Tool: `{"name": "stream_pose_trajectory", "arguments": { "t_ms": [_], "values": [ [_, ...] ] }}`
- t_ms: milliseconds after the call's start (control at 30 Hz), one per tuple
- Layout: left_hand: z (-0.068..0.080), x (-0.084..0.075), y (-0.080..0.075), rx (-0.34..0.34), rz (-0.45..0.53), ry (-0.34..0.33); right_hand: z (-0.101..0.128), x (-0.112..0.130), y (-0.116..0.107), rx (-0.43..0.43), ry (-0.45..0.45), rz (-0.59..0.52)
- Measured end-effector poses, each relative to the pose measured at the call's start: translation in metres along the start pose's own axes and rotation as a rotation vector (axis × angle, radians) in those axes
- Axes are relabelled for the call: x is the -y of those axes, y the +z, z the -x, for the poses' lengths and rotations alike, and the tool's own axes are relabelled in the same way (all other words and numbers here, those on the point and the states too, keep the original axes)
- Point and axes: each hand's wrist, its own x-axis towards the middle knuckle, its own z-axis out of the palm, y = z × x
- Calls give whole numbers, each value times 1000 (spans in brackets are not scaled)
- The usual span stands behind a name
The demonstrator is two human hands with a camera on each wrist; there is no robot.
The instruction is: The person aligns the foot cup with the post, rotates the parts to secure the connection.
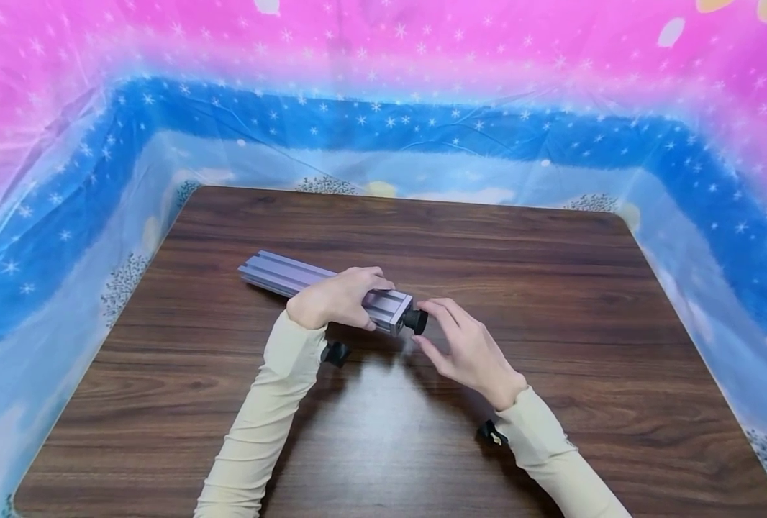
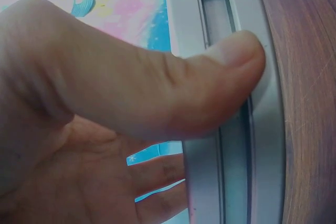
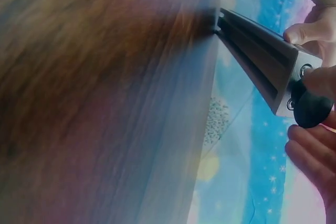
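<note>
A silver aluminium profile (image 1: 280, 272) with long grooves slants across the middle of the table, its near right end raised. My left hand (image 1: 334, 298) grips it close to that end. In the left wrist view the thumb (image 2: 220, 77) lies across a groove, with the other fingers on the far side. A black round knob (image 1: 417, 321) sticks out from the end face. Around this knob are the thumb and fingertips of my right hand (image 1: 470, 349), pinching it lightly at its edge. The right wrist view shows round holes in the end face (image 3: 286, 98) beside the knob.
The dark wood-grain table (image 1: 519, 259) has rounded corners. A pink and blue patterned cloth (image 1: 383, 122) hangs around its back and sides. Small black devices sit at both wrists, the left one (image 1: 336, 353) near the cuff and the right one (image 1: 490, 433) under the sleeve.
</note>
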Motion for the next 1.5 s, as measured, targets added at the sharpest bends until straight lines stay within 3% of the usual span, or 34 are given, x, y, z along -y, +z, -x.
{"name": "stream_pose_trajectory", "arguments": {
  "t_ms": [300,533,633,733,833,933,1033,1200,1500],
  "values": [
    [-6,-2,10,13,-19,50,10,0,3,-69,133,96],
    [-5,1,13,-8,-25,58,7,6,5,-12,270,183],
    [-3,2,11,-9,-22,62,7,7,3,9,315,163],
    [-3,1,8,-8,-27,62,8,7,-3,19,278,80],
    [-2,1,6,-4,-37,48,8,6,-8,43,164,-2],
    [-1,0,3,-3,-44,34,6,6,-10,61,64,-22],
    [0,1,2,0,-47,32,5,5,-8,39,25,-10],
    [1,2,2,-4,-47,29,3,5,-2,-24,40,34],
    [5,3,2,-8,-47,17,-1,9,9,-78,162,115]
  ]
}}
